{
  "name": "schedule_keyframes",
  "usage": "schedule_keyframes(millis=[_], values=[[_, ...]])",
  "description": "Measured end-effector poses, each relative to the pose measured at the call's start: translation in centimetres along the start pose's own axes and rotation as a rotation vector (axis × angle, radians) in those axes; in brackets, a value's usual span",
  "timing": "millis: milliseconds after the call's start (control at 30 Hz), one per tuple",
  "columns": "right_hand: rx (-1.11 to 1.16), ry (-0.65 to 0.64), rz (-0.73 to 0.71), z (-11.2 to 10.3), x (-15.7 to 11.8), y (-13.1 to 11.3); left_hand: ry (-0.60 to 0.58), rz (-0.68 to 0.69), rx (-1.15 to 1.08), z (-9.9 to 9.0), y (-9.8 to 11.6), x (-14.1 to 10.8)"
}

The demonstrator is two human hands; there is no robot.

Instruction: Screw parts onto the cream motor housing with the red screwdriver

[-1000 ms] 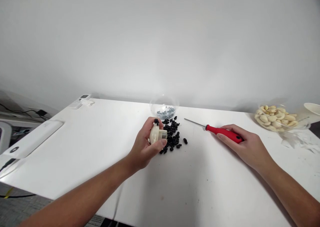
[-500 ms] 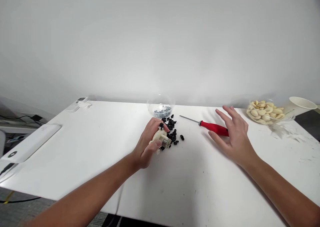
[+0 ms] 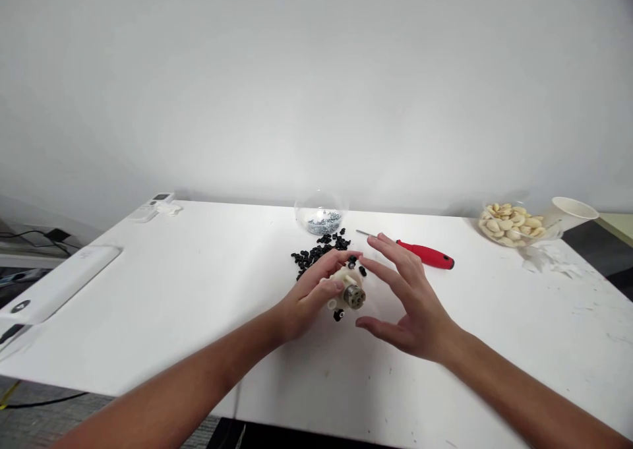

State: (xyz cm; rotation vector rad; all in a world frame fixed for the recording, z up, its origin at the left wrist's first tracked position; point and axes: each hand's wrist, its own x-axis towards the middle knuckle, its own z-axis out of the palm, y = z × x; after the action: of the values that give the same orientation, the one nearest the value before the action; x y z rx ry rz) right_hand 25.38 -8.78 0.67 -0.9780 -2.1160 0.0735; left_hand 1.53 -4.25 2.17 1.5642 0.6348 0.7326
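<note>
My left hand (image 3: 316,294) is closed around a cream plastic housing with a small silver motor (image 3: 354,297) set in it. Small black parts sit at the housing's upper edge and below it. My right hand (image 3: 413,297) is open just right of the motor, fingers apart, its index fingertip close to the upper black part; whether it touches cannot be told. Behind the hands lies a pile of small black parts (image 3: 312,256). A red-handled screwdriver (image 3: 430,256) rests beyond my right hand, its shaft partly hidden by the fingers.
A clear bowl of small metal screws (image 3: 324,223) stands near the wall. At right are a bowl of cream-coloured pieces (image 3: 512,225), a paper cup (image 3: 572,213) and crumpled clear plastic (image 3: 551,259). A white device (image 3: 66,281) and a remote control (image 3: 153,206) lie at left.
My right hand has moved left from beside the screwdriver handle to the motor housing. My left hand has shifted right with the housing, turning the motor end more towards me.
</note>
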Motion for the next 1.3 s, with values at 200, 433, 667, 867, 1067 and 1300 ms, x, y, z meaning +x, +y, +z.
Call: schedule_keyframes(millis=[200, 433, 667, 867, 1067, 1300], values=[[0.042, 0.021, -0.008, 0.4, 0.7, 0.0, 0.027, -0.088, -0.115, 0.1, -0.1, 0.2], [0.039, 0.093, -0.019, 0.6, 0.1, 0.0, 0.003, -0.125, -0.073, 0.3, 0.3, 0.1], [0.145, 0.105, 0.068, 0.7, 0.0, -0.2, -0.127, -0.080, -0.137, -0.3, 0.0, -0.1], [0.221, 0.106, 0.128, 0.5, -0.2, -0.2, -0.123, -0.061, -0.029, 0.0, 0.2, 0.4], [0.236, 0.091, 0.194, 0.3, -0.3, 0.2, -0.059, 0.096, 0.309, -0.3, 0.0, 0.8], [0.214, 0.078, 0.195, 0.1, -0.1, 0.0, 0.094, 0.185, 0.435, 0.1, -0.2, 0.8]])
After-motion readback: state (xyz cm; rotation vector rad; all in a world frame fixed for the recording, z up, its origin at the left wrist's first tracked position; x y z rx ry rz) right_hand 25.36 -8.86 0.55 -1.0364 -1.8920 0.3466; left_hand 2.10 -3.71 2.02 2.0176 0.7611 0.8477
